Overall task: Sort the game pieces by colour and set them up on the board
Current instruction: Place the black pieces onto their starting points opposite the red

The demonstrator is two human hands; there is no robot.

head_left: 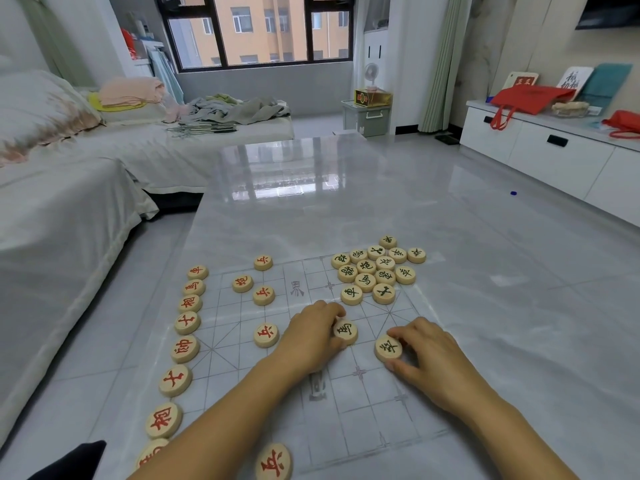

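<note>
Game pieces (366, 265), head view. Black-lettered discs are packed touching in a cluster (375, 271) at the far right corner of the board (363, 410), and some of them overhang its far edge. Red-lettered discs stand in a column (185, 348) just outside the board's left edge, close to the left edge of the table (346, 202). Five more red discs (266, 335) sit spaced apart on or beside the board's left half.

Your left hand (313, 336) curls its fingers round a black disc (345, 331) near mid-board. Your right hand (427, 355) pinches a second black disc (388, 348) between thumb and fingertips, just to the right. The two discs are near each other but apart.

Printed grid lies open between your forearms, and glossy tabletop stretches beyond the board and to its right. A sofa (69, 202) runs beside the table's left edge with a strip of floor between them.

Past the table's far end, a lidded storage bin (367, 116) carries a yellow box (372, 97), and what either holds is hidden. A red bag (530, 97) lies on the white cabinet (554, 147) at right; its contents cannot be told.
</note>
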